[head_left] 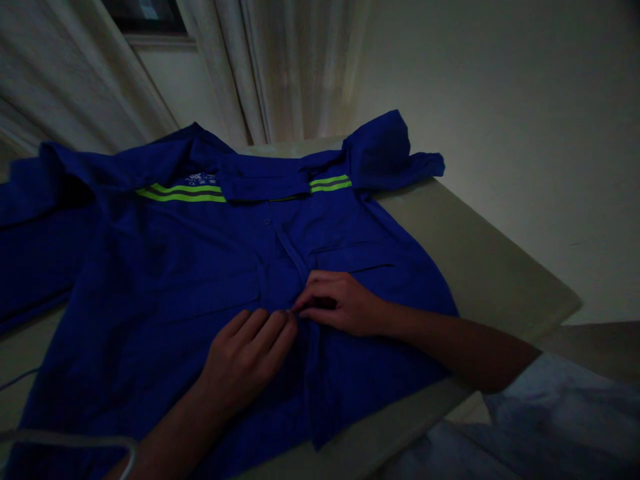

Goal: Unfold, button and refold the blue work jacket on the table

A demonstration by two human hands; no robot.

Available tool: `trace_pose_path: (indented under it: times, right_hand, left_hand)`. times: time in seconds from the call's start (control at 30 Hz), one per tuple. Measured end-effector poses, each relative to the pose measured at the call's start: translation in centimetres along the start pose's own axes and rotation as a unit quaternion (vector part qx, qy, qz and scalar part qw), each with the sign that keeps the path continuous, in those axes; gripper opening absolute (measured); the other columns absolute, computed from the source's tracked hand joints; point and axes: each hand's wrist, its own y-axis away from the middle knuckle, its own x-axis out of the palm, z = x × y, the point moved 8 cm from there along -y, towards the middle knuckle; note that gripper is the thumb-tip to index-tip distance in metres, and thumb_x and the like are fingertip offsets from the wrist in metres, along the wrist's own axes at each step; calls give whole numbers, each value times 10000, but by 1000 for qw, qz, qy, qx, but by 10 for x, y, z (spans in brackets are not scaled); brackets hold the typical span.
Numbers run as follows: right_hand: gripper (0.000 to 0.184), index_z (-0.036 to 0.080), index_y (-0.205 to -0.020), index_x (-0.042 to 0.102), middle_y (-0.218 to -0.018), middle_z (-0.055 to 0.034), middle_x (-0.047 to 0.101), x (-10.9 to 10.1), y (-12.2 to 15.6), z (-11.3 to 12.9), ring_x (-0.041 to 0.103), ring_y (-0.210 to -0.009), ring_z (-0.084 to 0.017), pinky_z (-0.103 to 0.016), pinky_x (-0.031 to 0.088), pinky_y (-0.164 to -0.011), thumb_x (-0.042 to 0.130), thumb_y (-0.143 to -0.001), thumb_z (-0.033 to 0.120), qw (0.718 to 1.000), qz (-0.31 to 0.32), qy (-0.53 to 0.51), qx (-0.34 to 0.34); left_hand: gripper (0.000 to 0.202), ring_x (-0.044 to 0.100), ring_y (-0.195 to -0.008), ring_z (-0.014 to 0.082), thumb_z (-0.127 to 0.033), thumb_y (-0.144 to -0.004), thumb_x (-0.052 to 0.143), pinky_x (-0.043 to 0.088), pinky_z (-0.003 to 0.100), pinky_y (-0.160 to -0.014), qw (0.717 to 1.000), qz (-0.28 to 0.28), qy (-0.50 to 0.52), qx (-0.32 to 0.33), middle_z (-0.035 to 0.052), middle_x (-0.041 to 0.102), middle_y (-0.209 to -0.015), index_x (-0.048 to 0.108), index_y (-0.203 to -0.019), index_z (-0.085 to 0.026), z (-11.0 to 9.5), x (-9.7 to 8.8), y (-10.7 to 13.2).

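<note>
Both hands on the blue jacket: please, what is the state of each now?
Left hand: curled on the blue jacket; whether it holds cloth cannot be told.
Right hand: thumb and forefinger closed, pinching the jacket's front.

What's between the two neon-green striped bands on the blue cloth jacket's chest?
The blue cloth collar, with a thin green sliver showing under its edge; head view.
</note>
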Motion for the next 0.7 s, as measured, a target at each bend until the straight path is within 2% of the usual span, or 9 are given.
trace_pose_path:
  times: [0.13,0.27,0.37,0.5,0.7]
  right_hand:
    - [95,179,-1059,766,-1014,-51,669,0,1,3,655,-909,-160,-285,536,-837,698,-992,175,1000,-4,24,-17]
    - [81,180,-1043,752,-1005,-48,662,1,3,4,659,-919,-162,-283,543,-850,688,-996,165,999,-1,38,-35]
    - [68,181,-1044,730,-1012,-50,647,1,4,6,652,-903,-160,-272,542,-828,673,-1008,183,997,3,64,-43]
    - [78,176,-1063,699,-1030,-54,632,4,5,7,642,-890,-163,-270,538,-795,638,-1016,171,993,14,109,-36]
    - [99,196,-1085,698,-1051,-47,630,9,6,3,647,-893,-158,-265,538,-801,609,-1042,186,991,20,129,0]
  left_hand:
    - [153,538,-696,208,-79,-1020,526,416,385,-654,999,23,9,-24,20,630,-781,655,-998,-158,3,10,3]
    - [57,542,-687,216,-113,-986,617,407,402,-636,999,14,7,-41,25,652,-798,652,-1007,-154,3,11,6]
    - [134,591,-754,228,-135,-984,632,447,407,-663,998,2,1,-55,74,724,-958,655,-1114,-112,4,10,5]
    - [293,653,-902,238,-111,-993,603,532,397,-787,997,-8,41,-65,118,729,-1147,614,-1284,-87,9,12,6]
    - [176,671,-1060,252,-155,-1042,544,582,380,-873,986,3,117,-115,148,667,-1316,631,-1195,-148,21,20,11]
